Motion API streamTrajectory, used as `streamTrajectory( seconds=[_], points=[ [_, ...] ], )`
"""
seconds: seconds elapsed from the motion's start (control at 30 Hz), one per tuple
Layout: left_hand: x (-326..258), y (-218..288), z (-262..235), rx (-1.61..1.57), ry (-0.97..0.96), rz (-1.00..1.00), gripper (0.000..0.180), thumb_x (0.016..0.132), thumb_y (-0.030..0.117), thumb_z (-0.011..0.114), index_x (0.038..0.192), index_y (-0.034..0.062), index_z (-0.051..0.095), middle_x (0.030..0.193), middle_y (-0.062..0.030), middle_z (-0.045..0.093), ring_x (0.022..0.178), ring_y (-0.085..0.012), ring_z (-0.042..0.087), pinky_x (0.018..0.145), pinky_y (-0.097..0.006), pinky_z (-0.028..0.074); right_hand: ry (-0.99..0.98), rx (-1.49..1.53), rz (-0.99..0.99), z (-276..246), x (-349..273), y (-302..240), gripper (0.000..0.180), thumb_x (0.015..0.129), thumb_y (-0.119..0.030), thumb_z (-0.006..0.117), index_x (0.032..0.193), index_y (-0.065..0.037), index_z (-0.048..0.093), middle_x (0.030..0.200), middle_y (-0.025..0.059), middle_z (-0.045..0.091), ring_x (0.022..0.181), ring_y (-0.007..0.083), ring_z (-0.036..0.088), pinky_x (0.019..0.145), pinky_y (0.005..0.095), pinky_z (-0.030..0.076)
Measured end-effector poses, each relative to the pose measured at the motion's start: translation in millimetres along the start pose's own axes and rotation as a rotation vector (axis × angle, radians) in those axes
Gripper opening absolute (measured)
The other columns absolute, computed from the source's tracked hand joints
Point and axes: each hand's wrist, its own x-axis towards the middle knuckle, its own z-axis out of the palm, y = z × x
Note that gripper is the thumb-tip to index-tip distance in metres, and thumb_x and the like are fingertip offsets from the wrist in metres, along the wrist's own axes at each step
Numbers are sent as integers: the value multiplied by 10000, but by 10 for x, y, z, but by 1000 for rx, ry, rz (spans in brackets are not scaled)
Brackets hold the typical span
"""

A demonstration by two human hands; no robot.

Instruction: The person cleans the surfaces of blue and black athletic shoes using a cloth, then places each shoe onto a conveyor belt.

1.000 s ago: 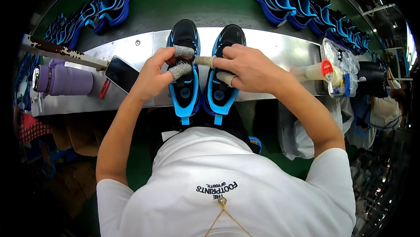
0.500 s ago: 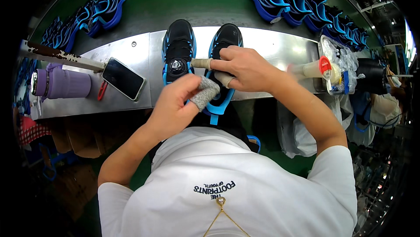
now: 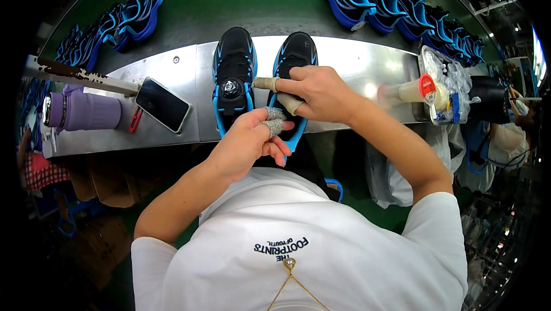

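While my right hand (image 3: 321,93) pins the right black-and-blue sneaker (image 3: 295,61) on the steel desk (image 3: 356,58), my left hand (image 3: 249,142) hovers at its heel.

Right hand's grip is closed over the shoe's laced middle, one taped finger pointing left across it; left hand's grip is curled shut on nothing I can make out, its taped fingertips (image 3: 274,124) just over the blue heel edge; the matching left black-and-blue sneaker (image 3: 232,78) stands just beside, untouched; a black phone (image 3: 162,104) and purple flask (image 3: 86,112) lie well to the left; I judge this a hand check of the heel; next calls for steady pinning and a light fingertip pass.
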Motion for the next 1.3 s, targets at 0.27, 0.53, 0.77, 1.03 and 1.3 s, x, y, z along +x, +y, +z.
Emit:
streamTrajectory(
  seconds=[0.27,0.53,0.77,1.03,1.3],
  points=[
    [-181,363,30,593,74,184,271,963,101,528,1199,-30,542,1058,-156,645,720,-192,644,611,-309,533,416,716,844,55,-588,583,567,941,-305,651,1442,-95,484,1055,105,628,964,171,588,876,340,490],
    [509,621,171,1703,203,446,352,872,331,651,906,-10,575,862,-206,645,808,-374,631,721,-473,489,339,355,408,296,-456,-9,822,770,-316,775,1488,-140,416,1399,219,413,1303,407,396,1116,465,322],
    [644,576,155,1775,165,371,357,802,341,667,918,6,622,780,-177,677,745,-359,668,680,-458,521,378,469,397,483,-372,-155,836,754,-298,776,1488,-130,412,1501,241,310,1335,414,361,1134,500,294],
    [664,625,232,1800,92,469,358,700,195,741,992,28,616,835,-148,658,806,-356,649,713,-446,511,485,561,359,602,-412,-10,815,706,-254,808,1443,-128,483,1465,179,412,1307,367,393,1119,472,323],
    [59,342,117,1137,228,512,210,909,79,659,1097,26,583,922,-57,587,777,-136,568,678,-258,465,326,738,423,250,-549,133,621,744,-331,812,1328,-216,632,1300,159,509,1222,314,479,1059,406,386]
  ],
)
